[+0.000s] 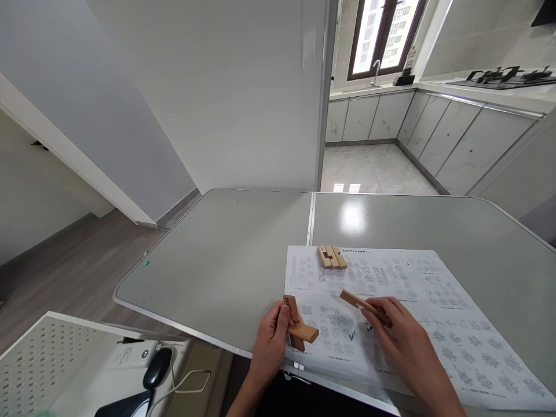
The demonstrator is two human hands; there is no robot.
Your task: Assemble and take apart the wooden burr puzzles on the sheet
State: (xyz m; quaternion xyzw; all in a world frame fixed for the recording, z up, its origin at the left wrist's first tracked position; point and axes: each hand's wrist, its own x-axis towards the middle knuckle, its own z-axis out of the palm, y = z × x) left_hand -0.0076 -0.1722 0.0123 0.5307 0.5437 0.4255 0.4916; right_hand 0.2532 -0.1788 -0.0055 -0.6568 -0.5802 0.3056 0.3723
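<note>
My left hand (pixel 271 341) is closed on two crossed wooden puzzle pieces (pixel 299 330), held just above the near edge of a printed instruction sheet (pixel 412 313). A single notched wooden bar (pixel 354 301) is pinched in my right hand (pixel 397 336), its free end pointing left toward the crossed pieces. Farther back on the sheet lie three more wooden bars (pixel 332 256) side by side, apart from both hands.
The sheet lies on a grey folding table (pixel 226 260) with a centre seam. A lower white perforated surface (pixel 65 359) at the near left carries a black mouse (pixel 157 367) and a cable. Behind the table stand a white wall panel and kitchen cabinets (pixel 456 139).
</note>
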